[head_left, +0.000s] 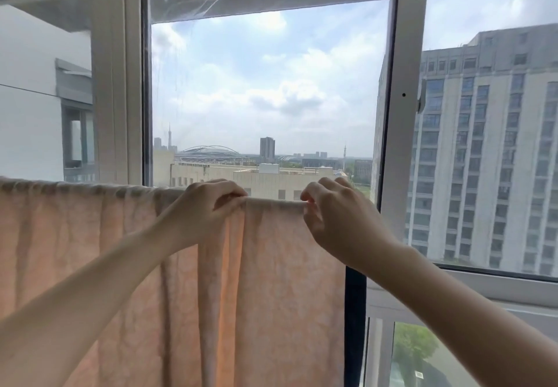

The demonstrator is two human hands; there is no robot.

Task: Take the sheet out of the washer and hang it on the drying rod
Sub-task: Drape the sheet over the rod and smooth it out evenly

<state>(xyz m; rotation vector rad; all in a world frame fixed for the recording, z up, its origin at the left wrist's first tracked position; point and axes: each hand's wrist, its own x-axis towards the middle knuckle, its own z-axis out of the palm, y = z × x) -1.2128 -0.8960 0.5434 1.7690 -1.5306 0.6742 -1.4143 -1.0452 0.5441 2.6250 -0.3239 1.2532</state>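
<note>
- A white wall of the neighbouring block (27,99) is seen at the far left, through the left pane.
- A pale window frame post (116,84) stands just right of it, its lower part hidden behind the hanging cloth.
- The peach sheet (90,250) is draped over the drying rod, which is wrapped by the cloth along its whole visible run and cannot itself be made out; the sheet hangs down in long folds from the left edge of the view to just below the right wrist.
- The left hand (205,208) is curled over the sheet's top fold, which is pinched between thumb and fingers near the middle of the view.
- A short taut span of the top fold (274,203) is stretched between the two hands.
- The right hand (338,217) is held just beside the left, and the sheet's end of the fold is pinched by its fingertips.
- Behind the hands, a low beige rooftop (241,175), distant towers and a cloudy sky (265,84) are seen through the middle pane.
- A dark vertical strip (355,311) is exposed at the sheet's right edge.
- A second frame post (401,114) rises behind the right hand.
- A tall grey apartment building (489,145) fills the right pane, with treetops (413,347) seen below the sill.
</note>
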